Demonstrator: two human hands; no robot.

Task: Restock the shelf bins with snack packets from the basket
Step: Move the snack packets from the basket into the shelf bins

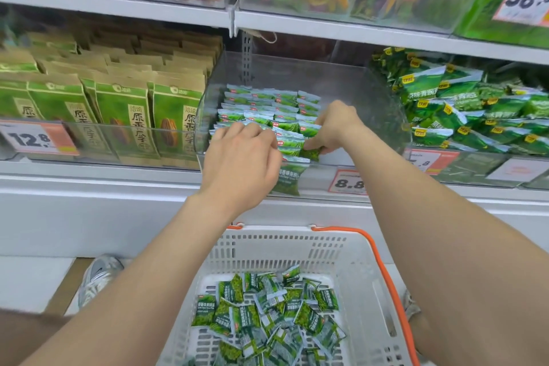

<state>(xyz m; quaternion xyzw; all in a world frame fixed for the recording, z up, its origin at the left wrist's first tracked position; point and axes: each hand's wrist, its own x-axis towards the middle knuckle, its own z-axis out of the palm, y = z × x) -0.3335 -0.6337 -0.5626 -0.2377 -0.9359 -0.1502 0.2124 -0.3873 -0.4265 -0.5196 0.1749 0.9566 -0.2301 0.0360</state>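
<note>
Two hands are held at the front wall of the clear plastic shelf bin (356, 89). One small green snack packet (312, 154) is pinched by the right hand (334, 126) just inside that wall; another green packet (289, 178) is gripped by the curled fingers of the left hand (240, 159). Rowed packets (267, 107) are stacked inside the bin; loose packets (267, 313) are heaped in the white slotted basket (282, 237) below it.
</note>
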